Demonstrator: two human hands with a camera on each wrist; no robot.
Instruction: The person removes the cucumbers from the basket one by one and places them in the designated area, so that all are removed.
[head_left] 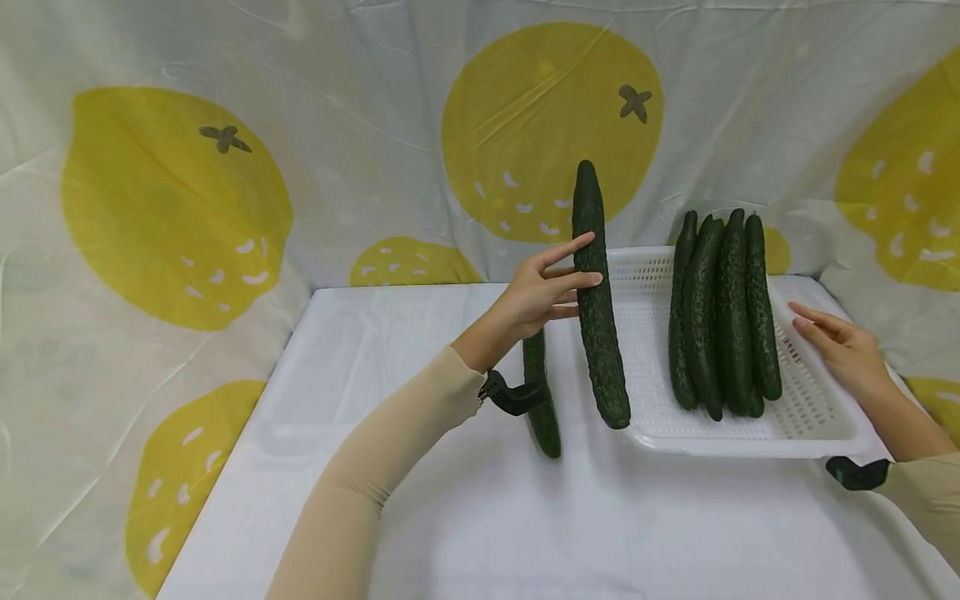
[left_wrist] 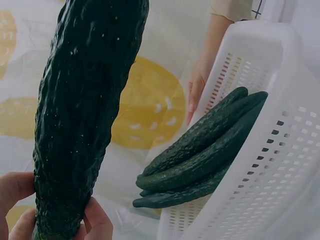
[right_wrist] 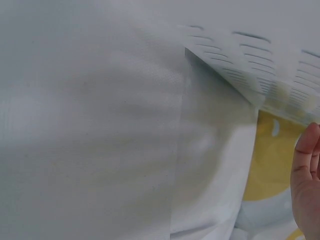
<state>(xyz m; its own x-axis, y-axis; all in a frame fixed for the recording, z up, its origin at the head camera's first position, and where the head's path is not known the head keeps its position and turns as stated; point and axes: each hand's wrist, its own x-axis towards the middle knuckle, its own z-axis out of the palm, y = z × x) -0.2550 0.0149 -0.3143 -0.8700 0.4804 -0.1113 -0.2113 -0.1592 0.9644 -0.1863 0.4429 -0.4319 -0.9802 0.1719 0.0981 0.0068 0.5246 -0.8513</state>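
My left hand (head_left: 542,292) pinches a long dark green cucumber (head_left: 599,333) between thumb and fingers. It is held upright, just left of a white perforated basket (head_left: 637,367). In the left wrist view this cucumber (left_wrist: 90,100) looms close, with fingertips (left_wrist: 97,220) on its lower part. Several cucumbers (head_left: 723,317) lie side by side inside the basket. Another cucumber (head_left: 542,400) rests on the table, partly hidden behind my left hand and wristband. At the basket's right side is my right hand (head_left: 843,346), its fingers fairly straight; whether they touch the rim I cannot tell.
A white-covered table (head_left: 420,500) carries the basket and the loose cucumber. Behind it hangs a white cloth (head_left: 360,125) printed with big yellow lemons. The basket's near rim (head_left: 750,447) faces me.
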